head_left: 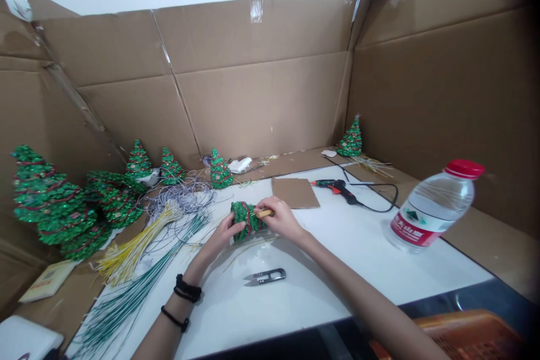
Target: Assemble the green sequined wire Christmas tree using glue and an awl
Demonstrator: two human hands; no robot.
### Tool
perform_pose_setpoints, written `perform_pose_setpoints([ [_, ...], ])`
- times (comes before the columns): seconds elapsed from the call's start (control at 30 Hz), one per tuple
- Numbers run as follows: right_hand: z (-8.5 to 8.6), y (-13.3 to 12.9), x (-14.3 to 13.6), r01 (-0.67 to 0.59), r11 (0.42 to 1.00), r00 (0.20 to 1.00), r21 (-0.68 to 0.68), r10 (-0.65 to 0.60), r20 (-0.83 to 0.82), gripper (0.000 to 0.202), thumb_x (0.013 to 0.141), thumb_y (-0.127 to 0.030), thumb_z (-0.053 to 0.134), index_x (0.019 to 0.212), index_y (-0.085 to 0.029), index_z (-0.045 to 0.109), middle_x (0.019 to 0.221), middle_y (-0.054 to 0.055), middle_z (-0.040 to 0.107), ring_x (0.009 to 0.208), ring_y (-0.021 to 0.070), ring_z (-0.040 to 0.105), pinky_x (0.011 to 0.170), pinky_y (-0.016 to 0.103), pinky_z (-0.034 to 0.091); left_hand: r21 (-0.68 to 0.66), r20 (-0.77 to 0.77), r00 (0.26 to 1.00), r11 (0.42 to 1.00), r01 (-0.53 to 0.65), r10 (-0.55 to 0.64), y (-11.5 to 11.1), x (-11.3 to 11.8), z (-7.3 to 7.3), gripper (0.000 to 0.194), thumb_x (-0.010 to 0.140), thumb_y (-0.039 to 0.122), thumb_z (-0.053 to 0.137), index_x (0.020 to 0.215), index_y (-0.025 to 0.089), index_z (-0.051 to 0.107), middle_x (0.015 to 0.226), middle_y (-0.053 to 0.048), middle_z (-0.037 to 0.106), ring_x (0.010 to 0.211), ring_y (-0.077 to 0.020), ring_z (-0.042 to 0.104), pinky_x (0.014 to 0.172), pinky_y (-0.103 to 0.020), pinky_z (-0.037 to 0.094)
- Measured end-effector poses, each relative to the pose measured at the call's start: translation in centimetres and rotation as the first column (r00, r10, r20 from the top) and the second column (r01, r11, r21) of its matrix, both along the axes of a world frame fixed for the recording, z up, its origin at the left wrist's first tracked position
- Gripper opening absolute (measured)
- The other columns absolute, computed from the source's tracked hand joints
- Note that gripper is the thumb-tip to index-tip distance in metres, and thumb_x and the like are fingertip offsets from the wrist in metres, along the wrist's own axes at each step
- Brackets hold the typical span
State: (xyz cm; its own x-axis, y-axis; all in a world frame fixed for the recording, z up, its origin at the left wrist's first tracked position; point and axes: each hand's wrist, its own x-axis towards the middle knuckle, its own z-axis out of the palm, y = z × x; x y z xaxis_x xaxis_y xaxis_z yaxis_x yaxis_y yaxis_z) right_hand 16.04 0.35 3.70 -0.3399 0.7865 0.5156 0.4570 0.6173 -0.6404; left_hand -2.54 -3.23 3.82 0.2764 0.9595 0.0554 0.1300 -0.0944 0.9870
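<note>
A small green Christmas tree (243, 215) with red garland lies on its side above the white board. My left hand (225, 233) grips its left end, thumb across the front. Pinched in my right hand (280, 218) is a short yellowish-brown stick (265, 213), like a wooden handle, its tip against the tree's right part. What the tip does there is hidden by the fingers. Thread snips (265, 277) lie on the board just below the hands. Behind my right hand is a flat square of cardboard (296, 193).
A glue gun (337, 188) with a black cord lies at back right, near a water bottle (434, 208). Yellow wires (139, 242), green wires (139, 292) and tangled pale wire (181, 197) spread at left. Several finished trees (54, 202) stand behind. Cardboard walls (261, 90) enclose the table.
</note>
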Motion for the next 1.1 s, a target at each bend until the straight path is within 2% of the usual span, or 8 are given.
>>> perform_pose_setpoints([
  [0.17,-0.4,-0.6,-1.8,0.037,0.997,0.999,0.069,-0.039,0.026,0.013,0.077,-0.010,0.054,0.077,-0.021,0.062,0.076,0.001,0.059,0.078,0.0173,0.051,0.070,0.027,0.038,-0.004,0.076,0.996,0.999,-0.040,0.040,0.3,-0.5,-0.4,0.043,0.075,0.031,0.059,0.115,0.017,0.055,0.119,-0.006,0.060,0.112,-0.0237,0.052,0.095,-0.034,0.041],
  [0.33,0.1,-0.8,-2.2,0.090,0.992,0.987,0.090,-0.101,0.126,0.010,0.079,-0.013,0.055,0.078,-0.021,0.062,0.077,0.002,0.056,0.079,0.0186,0.048,0.069,0.028,0.037,-0.041,0.142,0.990,0.999,0.031,-0.025,0.9,-0.9,-1.2,0.050,0.071,0.029,0.066,0.117,0.015,0.053,0.111,-0.008,0.064,0.105,-0.0242,0.057,0.091,-0.036,0.043],
  [0.47,0.1,-0.9,-2.1,0.073,0.988,0.983,0.137,-0.094,0.159,0.012,0.080,-0.012,0.053,0.079,-0.021,0.061,0.079,0.003,0.057,0.079,0.0193,0.047,0.068,0.028,0.037,-0.077,0.183,0.982,0.995,0.061,-0.046,1.2,-1.2,-1.6,0.046,0.068,0.030,0.071,0.109,0.014,0.057,0.104,-0.007,0.066,0.101,-0.0235,0.058,0.089,-0.036,0.042],
  [0.6,-0.3,-1.0,-2.2,0.043,0.988,0.991,0.146,-0.061,0.120,0.013,0.080,-0.011,0.051,0.079,-0.021,0.059,0.079,0.003,0.060,0.079,0.0200,0.048,0.070,0.029,0.037,-0.093,0.193,0.980,0.994,0.055,-0.036,1.3,-1.3,-1.9,0.042,0.065,0.032,0.074,0.100,0.014,0.059,0.093,-0.005,0.067,0.092,-0.0206,0.059,0.083,-0.033,0.042],
  [0.73,-0.3,-1.2,-2.1,0.033,0.990,0.994,0.139,-0.046,0.095,0.014,0.080,-0.010,0.050,0.079,-0.021,0.058,0.078,0.002,0.060,0.078,0.0203,0.048,0.069,0.030,0.037,-0.092,0.207,0.978,0.995,0.029,-0.009,1.1,-1.2,-1.8,0.041,0.062,0.033,0.076,0.093,0.014,0.058,0.085,-0.003,0.065,0.081,-0.0170,0.059,0.074,-0.028,0.042],
  [0.87,-0.1,-1.3,-2.0,0.012,0.989,0.987,0.146,-0.036,0.159,0.020,0.075,-0.005,0.047,0.080,-0.020,0.059,0.078,0.003,0.058,0.079,0.0205,0.046,0.069,0.030,0.037,-0.113,0.240,0.971,0.993,0.041,-0.013,0.8,-1.0,-1.3,0.042,0.058,0.033,0.078,0.088,0.014,0.056,0.078,-0.002,0.063,0.073,-0.0148,0.058,0.068,-0.027,0.040],
  [1.1,0.0,-1.6,-2.3,0.021,0.979,0.972,0.203,-0.068,0.226,0.014,0.077,-0.009,0.047,0.079,-0.019,0.056,0.080,0.004,0.057,0.078,0.0217,0.044,0.068,0.032,0.035,-0.122,0.305,0.952,0.989,0.080,-0.039,0.6,-1.2,-1.4,0.041,0.057,0.031,0.078,0.087,0.014,0.055,0.082,-0.002,0.063,0.078,-0.0153,0.058,0.071,-0.027,0.039],
])
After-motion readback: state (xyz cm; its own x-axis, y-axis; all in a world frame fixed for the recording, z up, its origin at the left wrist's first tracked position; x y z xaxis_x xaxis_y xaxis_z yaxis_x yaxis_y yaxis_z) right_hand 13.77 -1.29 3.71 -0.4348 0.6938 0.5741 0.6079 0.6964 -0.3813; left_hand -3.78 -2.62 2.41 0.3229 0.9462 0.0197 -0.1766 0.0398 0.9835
